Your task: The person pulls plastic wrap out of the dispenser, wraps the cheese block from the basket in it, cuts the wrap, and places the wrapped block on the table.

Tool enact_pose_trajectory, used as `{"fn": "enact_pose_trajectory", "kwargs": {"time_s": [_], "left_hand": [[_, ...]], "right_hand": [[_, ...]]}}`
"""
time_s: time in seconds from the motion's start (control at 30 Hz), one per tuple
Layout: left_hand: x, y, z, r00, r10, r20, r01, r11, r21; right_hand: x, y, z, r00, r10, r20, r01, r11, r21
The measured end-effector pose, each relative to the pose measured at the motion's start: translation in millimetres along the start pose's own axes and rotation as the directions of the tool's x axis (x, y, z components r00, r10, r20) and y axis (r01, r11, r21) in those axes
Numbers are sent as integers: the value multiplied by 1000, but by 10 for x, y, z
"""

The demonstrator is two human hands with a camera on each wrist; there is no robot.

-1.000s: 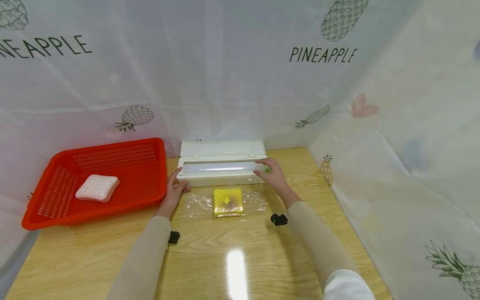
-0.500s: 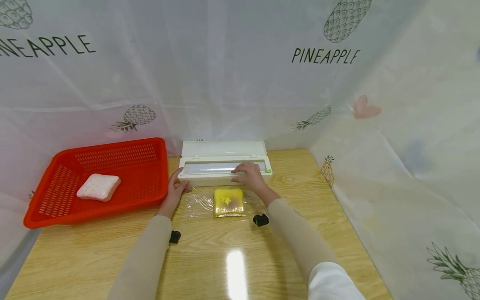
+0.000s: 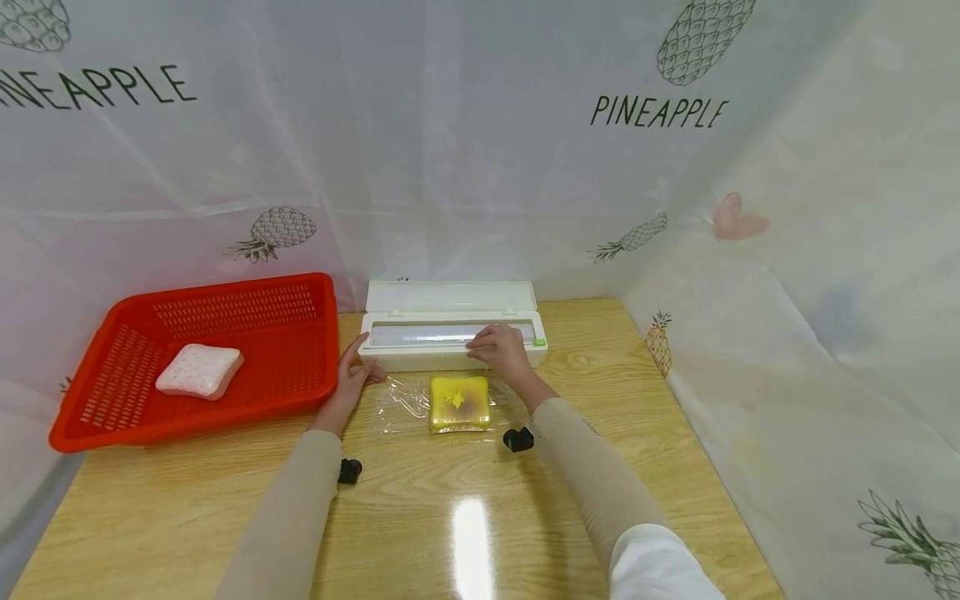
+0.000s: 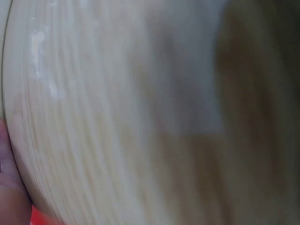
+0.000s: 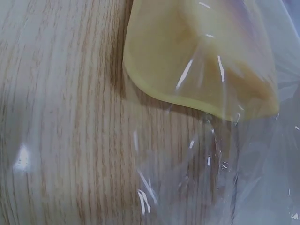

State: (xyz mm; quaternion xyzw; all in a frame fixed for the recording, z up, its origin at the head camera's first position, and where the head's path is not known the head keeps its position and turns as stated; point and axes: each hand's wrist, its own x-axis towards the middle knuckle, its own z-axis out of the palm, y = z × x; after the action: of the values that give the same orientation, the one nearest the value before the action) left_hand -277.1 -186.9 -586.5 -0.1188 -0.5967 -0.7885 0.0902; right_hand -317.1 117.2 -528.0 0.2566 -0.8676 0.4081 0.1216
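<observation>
A white cling film dispenser [image 3: 427, 360] stands at the table's back with its lid raised and a film roll showing in its window. My left hand [image 3: 349, 385] holds its left end, thumb and fingers on either side of the corner. My right hand [image 3: 504, 352] is over the front edge, right of the middle, its fingertips together, pinching what seems to be the clear film; the film there is hard to see. In front lies a yellow bread-slice-shaped block [image 3: 460, 403] under clear film [image 5: 187, 159], which spreads out on both sides.
A red plastic basket [image 3: 225, 421] at the left holds a pale pink block [image 3: 199, 372] of similar shape. A green slider [image 3: 539, 342] sits at the dispenser's right end. A pineapple-print curtain [image 3: 450, 167] hangs close behind the wooden table [image 3: 420, 517].
My right hand has moved left from the dispenser's right end, by the green slider, to its front edge, and its fingertips have come together. My left hand has stayed on the left end.
</observation>
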Motion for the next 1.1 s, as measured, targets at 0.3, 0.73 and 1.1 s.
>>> {"fn": "enact_pose_trajectory", "kwargs": {"time_s": [0.3,0.73,1.1], "left_hand": [[-86,209,130,973,-199,-114,218,959,183],[-345,426,629,970,8,-243,182,641,746],[-95,486,871,979,186,81,-145,364,920]], "right_hand": [[-7,562,223,985,-161,-62,160,987,-17],[-47,1,-58,1000,5,4,-5,989,-148],[-21,-30,-3,998,28,55,-17,982,-187]]}}
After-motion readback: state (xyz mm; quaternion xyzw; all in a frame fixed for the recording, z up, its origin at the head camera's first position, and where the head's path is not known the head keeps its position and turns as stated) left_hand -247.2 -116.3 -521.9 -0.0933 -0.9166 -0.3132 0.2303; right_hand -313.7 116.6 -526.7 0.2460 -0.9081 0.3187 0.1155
